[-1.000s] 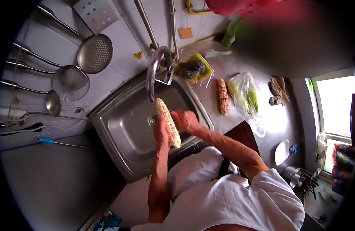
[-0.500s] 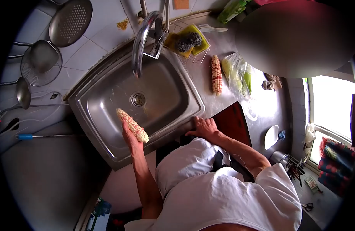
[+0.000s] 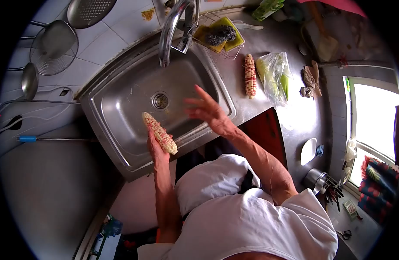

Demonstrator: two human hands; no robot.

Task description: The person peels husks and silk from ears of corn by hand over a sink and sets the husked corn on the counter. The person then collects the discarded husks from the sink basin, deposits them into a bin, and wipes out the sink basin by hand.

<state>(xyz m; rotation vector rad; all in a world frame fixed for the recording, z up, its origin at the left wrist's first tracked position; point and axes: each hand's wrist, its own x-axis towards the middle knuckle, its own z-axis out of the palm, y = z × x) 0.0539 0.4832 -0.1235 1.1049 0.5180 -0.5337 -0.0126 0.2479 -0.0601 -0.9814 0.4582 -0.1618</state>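
Window (image 3: 376,113) glare bleaches the counter (image 3: 298,123); the curved edges blacken.

The right hand (image 3: 211,116) has moved from beside the near corner of the sink (image 3: 132,97) to above it, fingers (image 3: 203,94) now spread.

Everything's shot from one head-worn cam: the sink (image 3: 141,89) is looked down on from above the white shirt (image 3: 255,225), fairly close, facing forward past its near edge, with the counter (image 3: 297,128) taken in out to its edge by the window (image 3: 376,117).
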